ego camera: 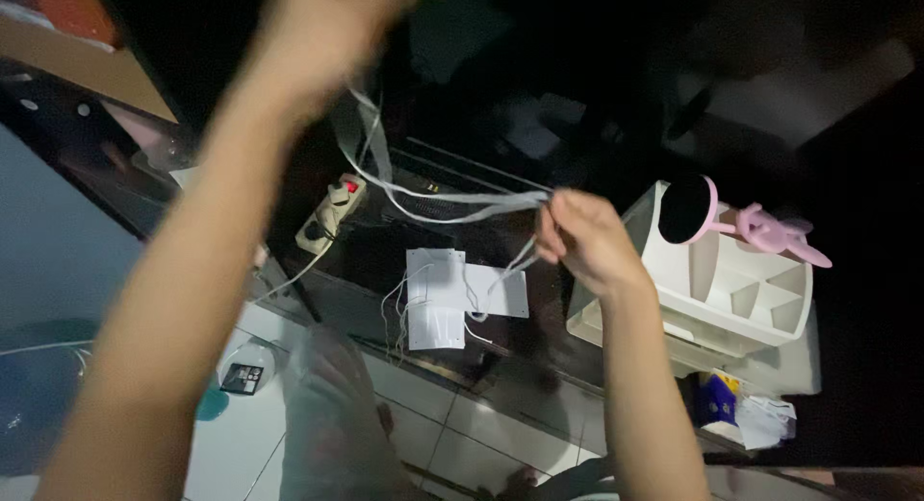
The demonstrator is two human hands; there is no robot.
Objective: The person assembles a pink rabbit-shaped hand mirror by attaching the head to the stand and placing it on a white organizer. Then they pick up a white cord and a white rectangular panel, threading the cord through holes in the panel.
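Translucent whitish plastic strip, thin & limp (452, 201), is stretched btwn both hands, its long axis running from upper left down to the right. Right hand (585, 239) pinches its end, fingers closed. Left hand (322, 25), raised & blurred, seems closed on the other end; grip unclear. Below on dark glass: white paper pieces (452, 294).

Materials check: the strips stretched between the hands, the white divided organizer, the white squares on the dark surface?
Strips: thin pale ribbon or elastic, likely fabric; limp, sagging between left hand and right hand.
Organizer: looks like moulded plastic, matte white; rigid thin dividers.
White squares: flat, creased, with thin loops; paper or non-woven fabric, cannot tell.
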